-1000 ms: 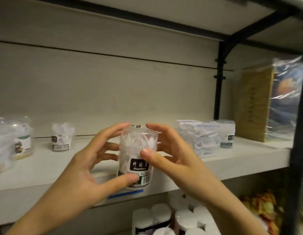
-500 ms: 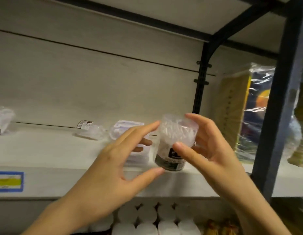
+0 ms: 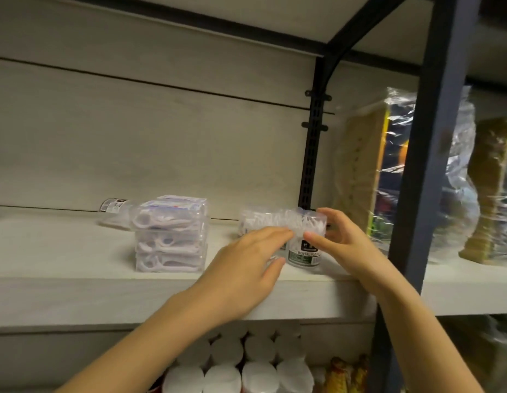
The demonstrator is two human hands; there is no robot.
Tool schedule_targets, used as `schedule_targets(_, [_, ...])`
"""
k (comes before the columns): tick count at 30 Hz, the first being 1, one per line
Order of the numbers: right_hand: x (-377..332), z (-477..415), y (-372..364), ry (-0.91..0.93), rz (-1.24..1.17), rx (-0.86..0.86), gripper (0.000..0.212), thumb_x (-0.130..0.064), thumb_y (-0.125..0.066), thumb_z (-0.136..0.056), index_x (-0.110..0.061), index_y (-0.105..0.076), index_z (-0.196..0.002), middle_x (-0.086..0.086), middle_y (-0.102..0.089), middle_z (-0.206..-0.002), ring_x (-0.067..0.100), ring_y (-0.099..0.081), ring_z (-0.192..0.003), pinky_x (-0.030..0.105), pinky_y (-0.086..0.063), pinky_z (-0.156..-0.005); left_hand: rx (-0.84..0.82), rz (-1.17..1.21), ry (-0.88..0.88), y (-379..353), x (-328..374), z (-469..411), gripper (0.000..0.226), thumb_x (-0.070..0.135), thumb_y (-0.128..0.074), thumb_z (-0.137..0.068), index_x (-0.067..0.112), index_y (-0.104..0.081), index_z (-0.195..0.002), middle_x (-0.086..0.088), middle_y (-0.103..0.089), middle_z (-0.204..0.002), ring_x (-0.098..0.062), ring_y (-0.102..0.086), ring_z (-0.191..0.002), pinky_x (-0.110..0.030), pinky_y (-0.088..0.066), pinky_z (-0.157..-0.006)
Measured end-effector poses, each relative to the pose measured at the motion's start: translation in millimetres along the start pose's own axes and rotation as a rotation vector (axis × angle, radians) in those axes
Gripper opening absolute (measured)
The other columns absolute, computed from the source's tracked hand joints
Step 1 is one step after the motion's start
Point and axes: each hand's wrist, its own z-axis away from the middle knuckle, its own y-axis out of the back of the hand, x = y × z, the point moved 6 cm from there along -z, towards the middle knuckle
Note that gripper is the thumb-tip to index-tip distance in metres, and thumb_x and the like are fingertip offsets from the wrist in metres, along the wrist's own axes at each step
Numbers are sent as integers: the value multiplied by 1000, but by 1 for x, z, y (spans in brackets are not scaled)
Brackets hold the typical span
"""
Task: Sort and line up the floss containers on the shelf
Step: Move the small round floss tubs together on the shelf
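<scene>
I'm setting the floss tub [image 3: 305,245] down on the shelf [image 3: 76,251], my right hand [image 3: 349,248] wrapping its far side, left hand [image 3: 246,268] steadying the near side, fingers [image 3: 278,232] half-curled. Best: keep it upright, label forward, snug beside the second tub [image 3: 255,222] behind my left fingers.

Only thing I can actually read is "DENTAL FLOSS" (the end cut off) on the dark label of the clear floss jar [image 3: 305,245] on the shelf. The lying container [image 3: 113,207] at the back has a label, too blurry for me
</scene>
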Motion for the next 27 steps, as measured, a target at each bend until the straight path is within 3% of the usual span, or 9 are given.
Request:
schedule_targets(3, [5,-3,-3,-26,-11,-28,65,-38,-66,-81,-27,-36,-137,-6,-44,-139,11,-50,-117,33,-46,-98,-49,-87,-11,-15,5,-13,50,24,-34,-98,31,-20,-146,14,-17,-155,-4,-17,-141,-24,-20,-114])
schedule_targets(6, [5,-8,-3,-35,2,-24,66,-35,-66,-81,-24,-34,-137,-4,-43,-139,13,-54,-112,29,-48,-92,-55,-173,-9,-20,10,-20,52,18,-32,-97,27,-17,-146,8,-14,-157,-10,-17,-141,-27,-20,-111])
schedule_targets(11, [6,-14,-9,-23,23,-66,60,-28,-67,-83,-24,-37,-135,-1,-46,-139,17,-57,-113,29,-49,-90,-25,-277,-21,-19,13,-25,49,12,-36,-93,18,-27,-141,0,-29,-149,-19,-31,-132,-32,-26,-108])
schedule_targets(14, [5,-11,-10,-35,54,-87,65,-31,-65,-84,-24,-33,-140,-2,-42,-143,18,-50,-123,34,-45,-100,9,-273,-31,-11,16,-23,48,12,-36,-93,16,-32,-140,-2,-36,-146,-21,-35,-129,-33,-29,-106])
schedule_targets(16, [-3,-1,-5,17,98,4,63,-32,-62,-85,-25,-34,-140,-4,-42,-142,16,-45,-128,38,-40,-106,87,-256,-73,-2,18,-16,46,16,-30,-89,15,-43,-133,-3,-48,-137,-22,-44,-123,-33,-35,-102])
schedule_targets(18, [-22,16,3,151,130,173,51,-29,-61,-84,-29,-43,-131,-5,-51,-132,14,-51,-120,40,-45,-101,205,-227,-116,16,18,-3,43,20,-29,-82,15,-59,-112,-1,-63,-109,-20,-57,-102,-27,-43,-85])
schedule_targets(20, [-47,35,3,271,133,285,32,-24,-61,-83,-31,-53,-114,-8,-61,-110,9,-59,-101,36,-52,-88,299,-150,-122,36,13,14,26,15,-41,-83,17,-62,-98,4,-65,-91,-16,-59,-86,-24,-43,-72])
schedule_targets(23, [-87,55,-19,375,164,266,17,-22,-62,-81,-36,-60,-89,-15,-64,-83,5,-61,-79,23,-53,-67,341,-72,-117,62,4,38,18,10,-51,-85,20,-61,-96,5,-64,-91,-15,-59,-85,-34,-50,-68])
schedule_targets(27, [-136,67,-66,468,237,204,16,-27,-59,-77,-42,-57,-82,-15,-63,-75,4,-57,-83,20,-46,-70,361,-11,-65,93,-20,65,19,15,-48,-88,24,-62,-96,10,-64,-95,-8,-56,-86,-30,-49,-71])
